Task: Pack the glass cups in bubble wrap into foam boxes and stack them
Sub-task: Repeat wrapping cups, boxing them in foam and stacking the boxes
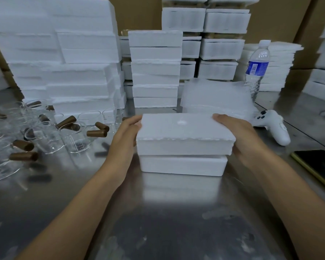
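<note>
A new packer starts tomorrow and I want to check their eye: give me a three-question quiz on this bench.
1. True or false: the left hand and right hand both hold the top foam piece.
2. Which lies right of the foam box? A) white controller B) scissors C) tape roll
3. Fill in: the loose glass cups sit on the person's ___ side.
Key: 1 true; 2 A; 3 left.

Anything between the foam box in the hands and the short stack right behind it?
Nothing visible. The left hand and right hand grip the foam box; only bare table shows before the stack. The bubble wrap pile sits just right of that path.
</note>
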The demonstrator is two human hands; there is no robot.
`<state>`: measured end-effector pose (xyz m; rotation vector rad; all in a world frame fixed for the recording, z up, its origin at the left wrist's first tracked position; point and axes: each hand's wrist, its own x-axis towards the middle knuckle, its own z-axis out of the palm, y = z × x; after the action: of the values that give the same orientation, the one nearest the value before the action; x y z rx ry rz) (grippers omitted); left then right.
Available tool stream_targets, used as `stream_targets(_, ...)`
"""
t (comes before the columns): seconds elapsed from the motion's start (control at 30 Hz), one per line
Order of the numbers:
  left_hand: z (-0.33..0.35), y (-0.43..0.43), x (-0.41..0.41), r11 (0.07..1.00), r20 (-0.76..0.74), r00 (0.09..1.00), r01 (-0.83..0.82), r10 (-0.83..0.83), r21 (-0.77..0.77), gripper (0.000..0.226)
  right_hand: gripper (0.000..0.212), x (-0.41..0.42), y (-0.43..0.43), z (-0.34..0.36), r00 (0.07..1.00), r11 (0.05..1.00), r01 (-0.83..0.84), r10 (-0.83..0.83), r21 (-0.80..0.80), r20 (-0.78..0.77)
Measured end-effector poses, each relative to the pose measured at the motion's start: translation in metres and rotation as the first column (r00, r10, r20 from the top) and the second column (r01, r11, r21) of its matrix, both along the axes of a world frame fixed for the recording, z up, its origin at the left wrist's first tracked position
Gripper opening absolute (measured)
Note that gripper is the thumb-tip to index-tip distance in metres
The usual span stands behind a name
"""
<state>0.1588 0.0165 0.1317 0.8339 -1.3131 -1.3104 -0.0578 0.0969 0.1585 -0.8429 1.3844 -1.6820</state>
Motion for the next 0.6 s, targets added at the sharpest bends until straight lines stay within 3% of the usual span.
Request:
stream_targets(0.17,-0.001,-0.004,0.005,0.996,0.059,0.996,0.065,-0.069,0.052,0.032,0.034,-0.002,0.003,-0.002,0.999,0.998,-0.049,0.048,0.041,0.011)
stream_targets(0.33,-0.002,0.000,0.007,0.986,-0.007,0.989,0.149,-0.149,0.080,0.032,0.037,-0.003,0.001,-0.004,0.998,0.997,-0.065,0.064,0.038,0.027)
stream_targets(0.43,-0.002,0.005,0.007,0.975,0.012,0.976,0.215,-0.216,0.057,0.048,0.031,-0.004,0.000,-0.005,0.998,0.997,-0.067,0.067,0.032,0.010)
stream_targets(0.53,-0.004,0.007,0.006,0.976,-0.015,0.977,0.213,-0.213,0.034,0.027,0.040,-0.007,-0.001,-0.005,0.997,0.996,-0.065,0.068,0.055,-0.046)
stream_targets(0.6,-0.005,0.009,0.004,0.978,-0.007,0.978,0.209,-0.209,0.026,0.027,0.049,-0.008,-0.001,-0.005,0.993,0.994,-0.072,0.079,0.079,-0.092)
